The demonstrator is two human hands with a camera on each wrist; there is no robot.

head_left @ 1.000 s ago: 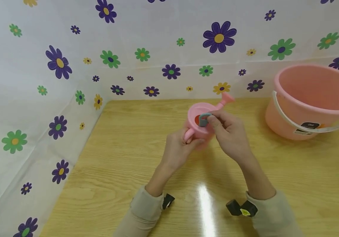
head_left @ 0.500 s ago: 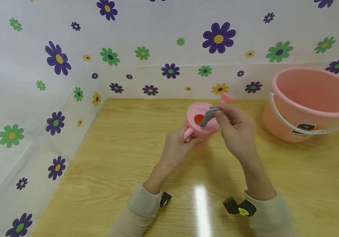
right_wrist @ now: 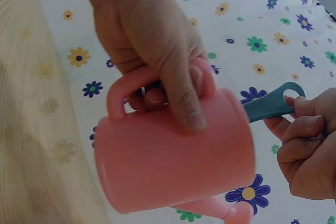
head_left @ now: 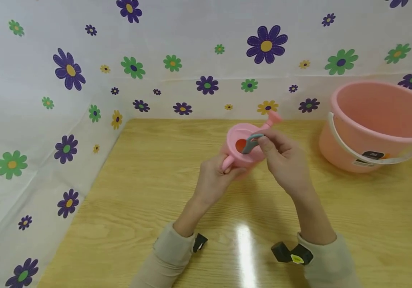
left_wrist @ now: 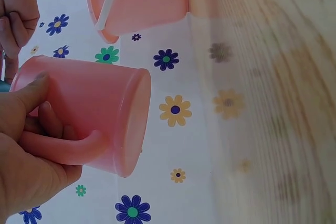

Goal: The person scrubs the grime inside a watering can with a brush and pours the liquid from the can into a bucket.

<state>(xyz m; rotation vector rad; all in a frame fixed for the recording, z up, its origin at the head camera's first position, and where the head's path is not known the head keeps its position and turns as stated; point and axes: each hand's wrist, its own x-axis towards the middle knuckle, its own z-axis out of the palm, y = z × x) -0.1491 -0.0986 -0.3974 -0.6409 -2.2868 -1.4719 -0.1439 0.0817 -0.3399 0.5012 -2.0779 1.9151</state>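
A pink watering can (head_left: pixel 242 129) is held above the table, its spout pointing to the far right. My left hand (head_left: pixel 211 182) grips the can's handle, and in the right wrist view that thumb lies along the can's wall (right_wrist: pixel 173 156). My right hand (head_left: pixel 288 166) pinches the looped end of a teal tool handle (right_wrist: pixel 273 106) between thumb and fingers. This handle leans out of the can's top opening; its other end is hidden inside. Something orange-red (head_left: pixel 240 145) shows within the opening beside it.
A large pink bucket (head_left: pixel 346 148) with a white bail handle stands at the right on the wooden table (head_left: pixel 148 192). A white flower-print sheet (head_left: pixel 177 36) rises behind the table and along its left side.
My right hand has moved a little to the right, and the teal handle now leans further right than a second ago. My left hand keeps its grip on the watering can.
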